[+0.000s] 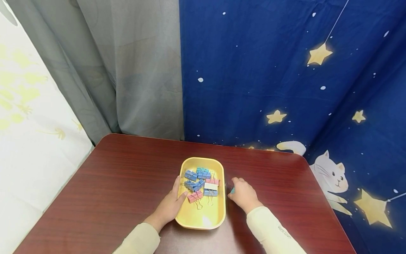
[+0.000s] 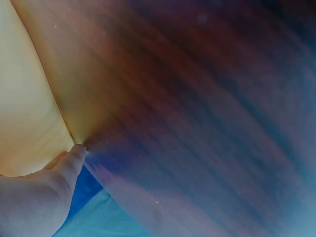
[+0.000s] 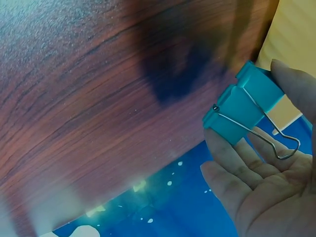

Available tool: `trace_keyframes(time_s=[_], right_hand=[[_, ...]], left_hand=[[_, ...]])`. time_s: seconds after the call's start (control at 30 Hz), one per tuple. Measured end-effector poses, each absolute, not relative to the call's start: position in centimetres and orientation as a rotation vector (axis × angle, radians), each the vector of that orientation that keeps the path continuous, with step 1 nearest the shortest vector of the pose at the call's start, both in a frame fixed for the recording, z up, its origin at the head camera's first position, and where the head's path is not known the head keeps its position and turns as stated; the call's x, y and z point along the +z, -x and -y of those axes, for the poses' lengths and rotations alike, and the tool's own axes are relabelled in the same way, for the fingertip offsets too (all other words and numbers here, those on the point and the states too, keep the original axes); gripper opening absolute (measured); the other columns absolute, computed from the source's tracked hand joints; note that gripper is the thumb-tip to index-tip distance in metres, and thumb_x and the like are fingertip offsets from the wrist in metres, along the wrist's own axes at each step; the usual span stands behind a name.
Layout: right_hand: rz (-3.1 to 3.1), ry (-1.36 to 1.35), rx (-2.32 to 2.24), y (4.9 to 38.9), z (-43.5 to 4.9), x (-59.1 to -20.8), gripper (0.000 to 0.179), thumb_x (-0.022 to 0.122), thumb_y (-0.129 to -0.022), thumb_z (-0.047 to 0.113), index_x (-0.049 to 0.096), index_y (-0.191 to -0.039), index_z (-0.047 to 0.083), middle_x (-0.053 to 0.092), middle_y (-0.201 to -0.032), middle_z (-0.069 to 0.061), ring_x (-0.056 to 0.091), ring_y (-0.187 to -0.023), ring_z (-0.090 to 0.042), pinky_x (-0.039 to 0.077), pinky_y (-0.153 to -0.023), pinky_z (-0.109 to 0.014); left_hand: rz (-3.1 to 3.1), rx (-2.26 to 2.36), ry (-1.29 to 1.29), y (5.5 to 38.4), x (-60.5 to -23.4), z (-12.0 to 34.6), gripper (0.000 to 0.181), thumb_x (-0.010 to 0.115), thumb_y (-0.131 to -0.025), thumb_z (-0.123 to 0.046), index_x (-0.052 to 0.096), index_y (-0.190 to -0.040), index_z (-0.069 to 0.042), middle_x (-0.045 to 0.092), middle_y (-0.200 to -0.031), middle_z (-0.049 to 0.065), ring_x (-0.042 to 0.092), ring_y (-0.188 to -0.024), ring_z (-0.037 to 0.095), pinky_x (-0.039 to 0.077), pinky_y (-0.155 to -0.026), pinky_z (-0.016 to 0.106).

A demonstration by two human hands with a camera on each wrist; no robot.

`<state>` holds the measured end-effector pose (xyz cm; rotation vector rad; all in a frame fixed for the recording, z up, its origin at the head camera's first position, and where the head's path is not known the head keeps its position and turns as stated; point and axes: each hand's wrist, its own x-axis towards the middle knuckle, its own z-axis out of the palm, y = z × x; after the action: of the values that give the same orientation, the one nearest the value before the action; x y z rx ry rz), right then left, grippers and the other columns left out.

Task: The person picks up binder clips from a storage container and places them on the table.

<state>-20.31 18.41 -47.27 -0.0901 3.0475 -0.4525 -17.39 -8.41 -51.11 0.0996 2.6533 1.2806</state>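
My left hand [image 1: 167, 207] holds the left side of a yellow tray [image 1: 187, 219], thumb over the rim and fingers along the outer wall. In the left wrist view, fingertips [image 2: 79, 149] meet the tray's wall [image 2: 27, 98]. Inside the tray lie several binder clips: blue ones [image 1: 191, 175], a pink one [image 1: 195, 197], a white one [image 1: 210, 186] and a teal one [image 1: 202, 170]. Just right of the tray, my right hand [image 1: 245, 194] pinches a teal binder clip [image 3: 249, 101] between thumb and fingers; its wire handles point toward the palm.
The dark red wooden table [image 1: 127, 176] extends on both sides of the tray. Beyond its back edge hang a grey curtain [image 1: 149, 70] and a blue curtain [image 1: 241, 70] with stars and a cat. White patterned cloth [image 1: 38, 141] hangs at the left.
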Motion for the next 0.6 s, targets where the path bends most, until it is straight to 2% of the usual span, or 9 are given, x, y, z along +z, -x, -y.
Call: trace_keyframes(time_s=[0.33, 0.6], right_hand=[[-3.042, 0.103, -0.426, 20.55, -18.10, -48.20, 0.054, 0.084, -0.069, 0.019, 0.061, -0.115, 0.001, 0.063, -0.099, -0.014, 0.063, -0.079, -0.028, 0.053, -0.071, -0.046], [-3.036, 0.093, -0.417, 20.63, -17.71, -48.22, 0.045, 0.082, -0.067, 0.017, 0.063, -0.105, 0.002, 0.062, -0.093, -0.013, 0.064, -0.081, -0.034, 0.052, -0.070, -0.049]], left_hand=[[-2.658, 1.285, -0.106, 17.39, -51.09, 8.36, 0.071, 0.046, -0.102, -0.035, 0.007, -0.156, -0.012, 0.041, -0.145, 0.027, 0.047, -0.127, 0.040, 0.038, -0.101, 0.056], [-2.654, 1.293, -0.105, 17.34, -50.97, 8.33, 0.071, 0.046, -0.102, -0.034, 0.007, -0.156, -0.012, 0.040, -0.146, 0.027, 0.047, -0.127, 0.040, 0.038, -0.101, 0.056]])
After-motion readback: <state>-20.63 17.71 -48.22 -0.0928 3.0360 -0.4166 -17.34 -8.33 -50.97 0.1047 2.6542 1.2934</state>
